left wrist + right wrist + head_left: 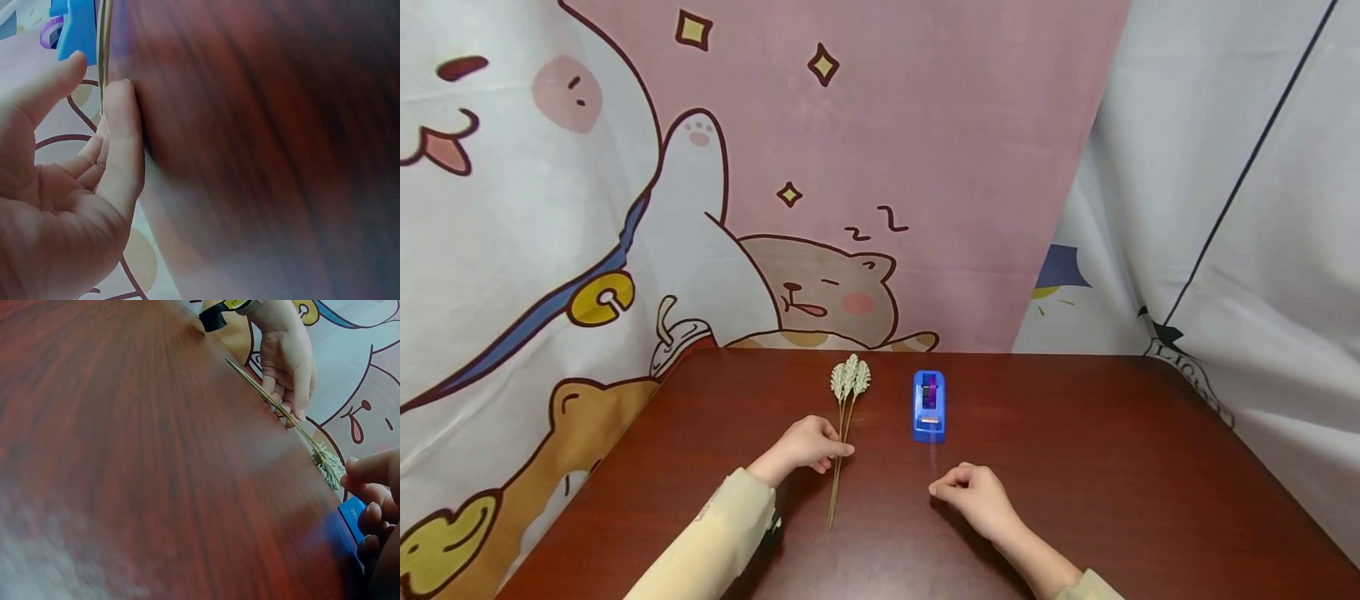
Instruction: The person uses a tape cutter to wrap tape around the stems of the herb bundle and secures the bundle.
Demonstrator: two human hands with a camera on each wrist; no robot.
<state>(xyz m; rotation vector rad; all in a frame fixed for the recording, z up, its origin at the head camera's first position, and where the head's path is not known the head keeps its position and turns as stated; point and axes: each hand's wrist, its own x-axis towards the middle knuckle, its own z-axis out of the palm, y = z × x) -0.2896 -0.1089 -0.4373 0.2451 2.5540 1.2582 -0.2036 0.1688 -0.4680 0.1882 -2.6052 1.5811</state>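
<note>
My left hand holds a small bunch of pale dried-flower stalks by their thin stems, heads toward the back. In the left wrist view the stems run along the index fingertip, while the thumb stands apart from them. My right hand pinches the end of a clear tape strip drawn toward me from the blue tape dispenser. Thumb and index fingertips meet in the right wrist view, with the other fingers curled. The dispenser holds a roll with a purple core.
The dark red-brown wooden table carries the dispenser to the right of the flower heads. Behind it hangs a cartoon-printed cloth, and a white cloth hangs at the right. A dark strap piece hangs at the left wrist.
</note>
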